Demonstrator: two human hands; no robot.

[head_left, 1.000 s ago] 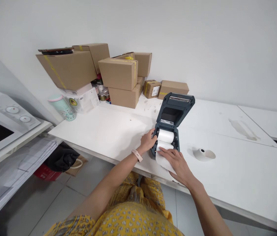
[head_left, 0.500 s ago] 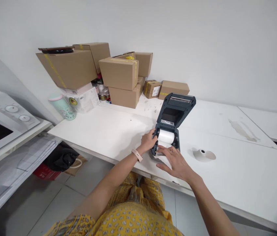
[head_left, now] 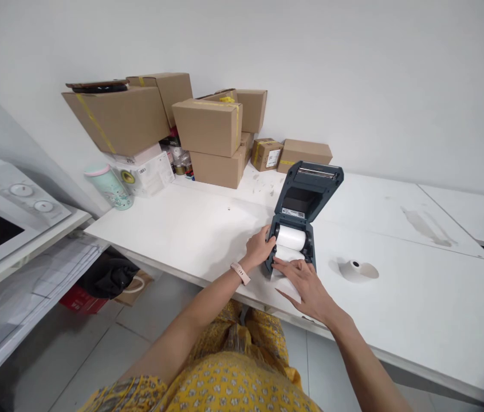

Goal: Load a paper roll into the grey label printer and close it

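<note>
A dark grey label printer point(head_left: 309, 194) stands near the table's front edge with its lid tilted up. Inside lies a white paper roll point(head_left: 291, 237), its loose paper end point(head_left: 287, 282) running out over the printer's front toward me. At the printer's left side, my left hand point(head_left: 259, 247) is closed around the edge, thumb on the inner rim. My right hand point(head_left: 308, 289) rests across the paper at the front, fingers stretched out and thumb apart; it covers part of the printer's front.
On the white table point(head_left: 190, 220), a small white roll point(head_left: 357, 270) lies on its side to the right. Cardboard boxes point(head_left: 207, 129) are stacked against the wall, with a mint tumbler point(head_left: 110, 187) at the left. A microwave point(head_left: 10, 212) stands far left.
My right hand has slid slightly toward me along the paper, uncovering more of it below the roll. My left hand stays at the printer's side.
</note>
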